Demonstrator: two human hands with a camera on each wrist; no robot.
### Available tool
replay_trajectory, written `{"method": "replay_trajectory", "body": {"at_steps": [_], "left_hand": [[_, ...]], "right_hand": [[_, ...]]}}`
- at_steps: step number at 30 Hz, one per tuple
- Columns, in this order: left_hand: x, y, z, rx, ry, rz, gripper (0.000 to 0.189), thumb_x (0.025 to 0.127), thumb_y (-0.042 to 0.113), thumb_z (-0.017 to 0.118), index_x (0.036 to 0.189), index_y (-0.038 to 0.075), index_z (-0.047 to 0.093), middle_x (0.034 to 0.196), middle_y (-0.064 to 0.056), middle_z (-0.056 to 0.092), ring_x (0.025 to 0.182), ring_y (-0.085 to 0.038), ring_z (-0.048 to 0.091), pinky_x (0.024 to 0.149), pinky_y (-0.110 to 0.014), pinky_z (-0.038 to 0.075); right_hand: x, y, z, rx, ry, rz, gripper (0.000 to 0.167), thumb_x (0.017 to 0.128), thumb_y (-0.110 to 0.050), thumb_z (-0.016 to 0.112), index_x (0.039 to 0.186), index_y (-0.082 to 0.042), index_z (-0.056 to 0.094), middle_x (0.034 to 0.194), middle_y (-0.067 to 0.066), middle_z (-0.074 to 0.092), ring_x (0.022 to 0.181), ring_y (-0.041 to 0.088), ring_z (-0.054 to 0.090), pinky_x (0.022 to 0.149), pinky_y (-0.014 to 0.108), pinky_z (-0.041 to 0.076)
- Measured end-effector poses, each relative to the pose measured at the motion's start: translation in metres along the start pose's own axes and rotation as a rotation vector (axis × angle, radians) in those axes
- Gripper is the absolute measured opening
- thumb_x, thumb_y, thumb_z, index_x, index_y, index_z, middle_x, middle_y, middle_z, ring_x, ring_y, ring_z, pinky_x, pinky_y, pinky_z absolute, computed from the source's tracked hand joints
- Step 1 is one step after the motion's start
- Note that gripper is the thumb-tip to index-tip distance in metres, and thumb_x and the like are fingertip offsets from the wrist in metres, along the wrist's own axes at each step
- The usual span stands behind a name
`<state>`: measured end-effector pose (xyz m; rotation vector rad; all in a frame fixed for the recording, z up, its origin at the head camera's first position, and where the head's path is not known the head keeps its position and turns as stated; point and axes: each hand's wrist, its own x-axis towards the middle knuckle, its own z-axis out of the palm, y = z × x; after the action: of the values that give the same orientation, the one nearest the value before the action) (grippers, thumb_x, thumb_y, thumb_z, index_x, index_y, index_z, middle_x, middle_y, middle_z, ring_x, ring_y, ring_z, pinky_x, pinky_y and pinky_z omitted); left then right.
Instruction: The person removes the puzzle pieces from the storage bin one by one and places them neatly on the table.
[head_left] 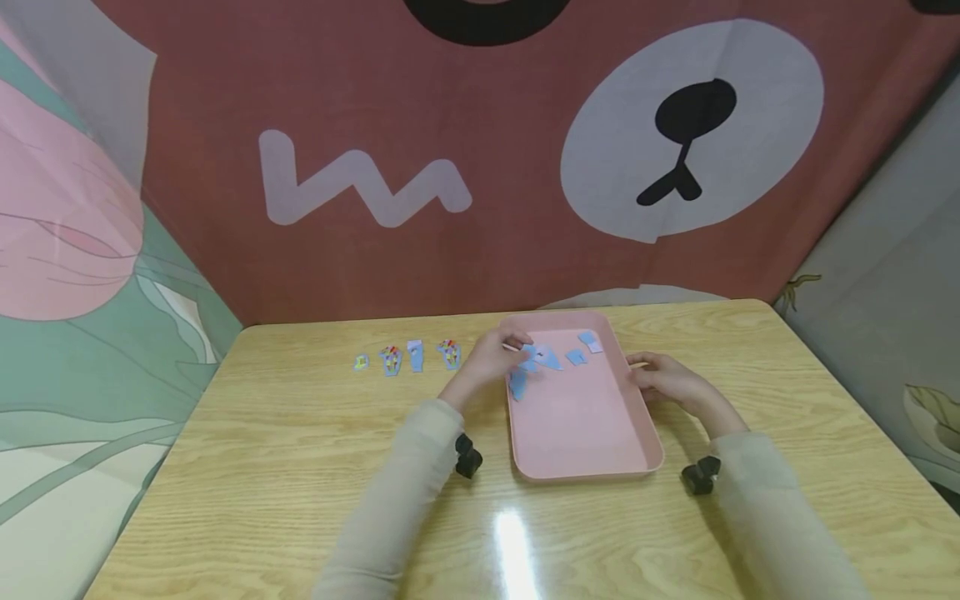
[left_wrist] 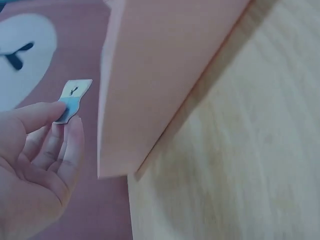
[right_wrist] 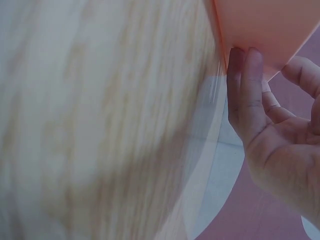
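Observation:
My left hand (head_left: 491, 357) pinches a small flat puzzle piece (left_wrist: 74, 97), blue below and whitish above with a dark mark, between thumb and fingertips. That hand is at the left rim of the pink tray (head_left: 585, 425), near its far end. Several blue puzzle pieces (head_left: 547, 358) lie in the far part of the tray, partly hidden by the left hand. On the tray's right side, my right hand (head_left: 675, 385) holds the edge. Its fingertips (right_wrist: 254, 57) press the outer wall in the right wrist view, with another digit near the rim.
Left of the tray, several small pieces lie in a row on the wooden table (head_left: 300, 467), among them a colourful piece (head_left: 392, 360), a blue one (head_left: 416, 356) and a small green-yellow one (head_left: 361, 362). A patterned cloth (head_left: 375, 267) hangs behind the table.

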<state>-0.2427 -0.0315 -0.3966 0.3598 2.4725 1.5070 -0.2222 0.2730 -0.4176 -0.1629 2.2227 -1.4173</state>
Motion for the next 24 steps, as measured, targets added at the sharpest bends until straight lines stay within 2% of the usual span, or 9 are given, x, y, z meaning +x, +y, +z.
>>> {"method": "replay_trajectory", "body": {"at_steps": [6, 13, 16, 17, 20, 24], "left_hand": [[-0.006, -0.009, -0.022, -0.158, 0.091, -0.086, 0.032, 0.092, 0.008, 0.061, 0.124, 0.005, 0.060, 0.121, -0.016, 0.058, 0.103, -0.030, 0.062, 0.088, -0.041, 0.057], [-0.015, -0.024, -0.044, -0.199, 0.189, -0.114, 0.035, 0.094, 0.008, 0.058, 0.129, 0.005, 0.058, 0.127, -0.018, 0.054, 0.110, -0.038, 0.060, 0.091, -0.044, 0.056], [-0.019, -0.032, -0.052, -0.206, 0.230, -0.138, 0.033, 0.094, 0.009, 0.059, 0.127, 0.005, 0.059, 0.123, -0.016, 0.055, 0.104, -0.034, 0.061, 0.091, -0.043, 0.056], [-0.020, -0.034, -0.055, -0.217, 0.244, -0.148, 0.032, 0.093, 0.009, 0.059, 0.125, 0.005, 0.060, 0.120, -0.014, 0.055, 0.102, -0.032, 0.062, 0.091, -0.042, 0.056], [-0.024, -0.041, -0.062, -0.236, 0.294, -0.158, 0.031, 0.092, 0.008, 0.060, 0.122, 0.003, 0.061, 0.111, -0.013, 0.057, 0.095, -0.024, 0.062, 0.092, -0.041, 0.056], [-0.029, -0.047, -0.071, -0.258, 0.331, -0.183, 0.030, 0.092, 0.005, 0.059, 0.122, -0.002, 0.058, 0.106, -0.011, 0.056, 0.095, -0.021, 0.061, 0.094, -0.042, 0.055]], "right_hand": [[-0.001, -0.001, 0.000, -0.007, 0.000, -0.001, 0.060, 0.095, -0.014, 0.048, 0.140, 0.016, 0.023, 0.125, 0.028, 0.052, 0.093, 0.006, 0.061, 0.084, 0.026, 0.055], [0.002, 0.005, -0.003, 0.028, -0.023, -0.045, 0.055, 0.093, -0.015, 0.050, 0.137, 0.012, 0.031, 0.117, 0.022, 0.057, 0.091, 0.008, 0.063, 0.082, 0.027, 0.056], [0.001, 0.003, -0.002, 0.020, -0.018, -0.033, 0.055, 0.094, -0.014, 0.049, 0.139, 0.012, 0.030, 0.119, 0.023, 0.056, 0.091, 0.007, 0.062, 0.081, 0.026, 0.056], [-0.001, -0.001, 0.000, 0.002, -0.001, -0.009, 0.060, 0.094, -0.014, 0.049, 0.140, 0.016, 0.024, 0.122, 0.027, 0.053, 0.092, 0.007, 0.061, 0.083, 0.026, 0.056], [-0.002, -0.002, 0.001, 0.004, 0.002, 0.000, 0.060, 0.094, -0.014, 0.048, 0.140, 0.016, 0.024, 0.124, 0.028, 0.051, 0.092, 0.006, 0.061, 0.082, 0.025, 0.055], [-0.002, -0.003, 0.002, 0.002, 0.003, 0.003, 0.060, 0.094, -0.014, 0.048, 0.141, 0.015, 0.024, 0.125, 0.030, 0.050, 0.093, 0.007, 0.061, 0.083, 0.025, 0.055]]}}
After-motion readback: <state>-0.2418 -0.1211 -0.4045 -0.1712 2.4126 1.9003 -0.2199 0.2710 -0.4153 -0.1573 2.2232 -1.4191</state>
